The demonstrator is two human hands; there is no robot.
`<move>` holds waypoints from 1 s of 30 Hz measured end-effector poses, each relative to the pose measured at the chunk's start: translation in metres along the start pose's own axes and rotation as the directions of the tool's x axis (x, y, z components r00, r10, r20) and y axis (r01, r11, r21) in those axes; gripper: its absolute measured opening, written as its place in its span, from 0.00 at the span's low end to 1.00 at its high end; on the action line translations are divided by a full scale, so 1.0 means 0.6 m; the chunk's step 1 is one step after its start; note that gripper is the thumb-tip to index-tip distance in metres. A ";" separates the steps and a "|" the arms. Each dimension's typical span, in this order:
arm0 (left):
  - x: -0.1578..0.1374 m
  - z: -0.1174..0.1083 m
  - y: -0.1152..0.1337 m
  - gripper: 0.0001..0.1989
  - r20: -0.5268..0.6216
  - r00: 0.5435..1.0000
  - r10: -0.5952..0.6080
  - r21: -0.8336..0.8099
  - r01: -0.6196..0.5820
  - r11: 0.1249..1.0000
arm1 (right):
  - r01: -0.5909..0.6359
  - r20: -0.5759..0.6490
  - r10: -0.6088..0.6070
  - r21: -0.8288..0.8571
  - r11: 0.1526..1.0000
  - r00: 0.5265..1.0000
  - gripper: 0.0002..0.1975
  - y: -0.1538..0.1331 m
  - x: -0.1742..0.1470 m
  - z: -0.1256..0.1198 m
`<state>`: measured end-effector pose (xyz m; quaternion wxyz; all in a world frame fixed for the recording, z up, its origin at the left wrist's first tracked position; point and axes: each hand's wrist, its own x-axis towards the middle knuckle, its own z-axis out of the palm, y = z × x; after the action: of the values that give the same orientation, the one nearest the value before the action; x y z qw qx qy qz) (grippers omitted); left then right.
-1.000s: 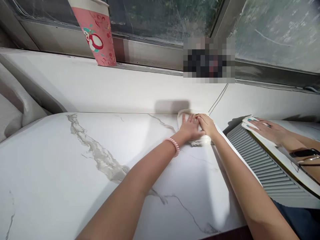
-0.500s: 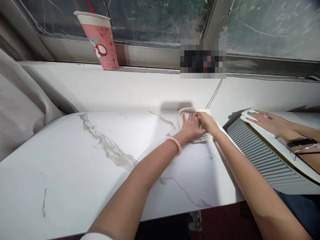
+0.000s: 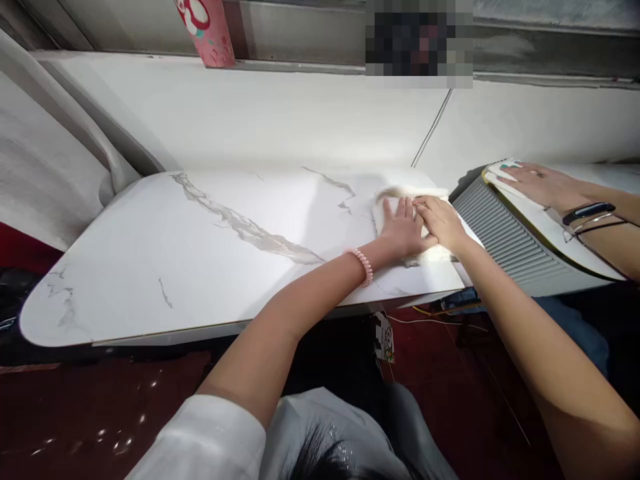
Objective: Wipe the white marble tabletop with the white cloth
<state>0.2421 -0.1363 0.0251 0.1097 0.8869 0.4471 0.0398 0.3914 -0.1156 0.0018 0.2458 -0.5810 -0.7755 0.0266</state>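
My left hand [image 3: 404, 230] lies flat on a white cloth [image 3: 387, 197] with its fingers spread; a pink coiled band circles the wrist. Beside it, my right hand [image 3: 443, 223] also lies flat on the cloth, its fingertips meeting the left hand's fingers. The cloth is spread under both hands at the right end of a white marble-patterned tabletop [image 3: 240, 287]. Part of the cloth is hidden beneath the palms.
Another person's hand [image 3: 543, 183] presses a white cloth on a neighbouring table with a ribbed side [image 3: 520, 233]. A pink cup [image 3: 215, 40] stands on the ledge by the window. A grey curtain [image 3: 50, 147] hangs at left.
Both hands and the cloth have slid from the tabletop's back edge toward me. My view has tilted down, showing the front edge and floor. The other person's hand stays on its cloth.
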 end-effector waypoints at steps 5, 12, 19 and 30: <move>-0.045 0.007 0.020 0.41 -0.022 1.000 0.015 0.007 -0.015 1.000 | -0.038 -0.001 0.038 0.004 0.999 0.999 0.19 -0.028 -0.048 -0.014; -0.103 0.015 0.064 0.42 -0.062 0.998 -0.006 0.032 0.008 0.999 | 0.008 0.108 -0.010 0.023 1.000 0.994 0.22 -0.046 -0.105 -0.041; -0.072 0.033 0.100 0.42 -0.151 0.988 -0.039 0.030 0.044 0.999 | 0.008 0.141 -0.018 0.069 0.998 0.990 0.20 -0.009 -0.096 -0.062; 0.031 0.035 0.079 0.39 -0.192 0.981 -0.025 0.006 0.026 1.000 | 0.002 0.108 -0.002 0.001 1.000 0.994 0.19 0.079 -0.020 -0.047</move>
<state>0.2940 -0.1525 0.0148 0.0627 0.8736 0.4670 0.1217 0.4477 -0.1179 0.0069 0.2038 -0.5779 -0.7881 0.0583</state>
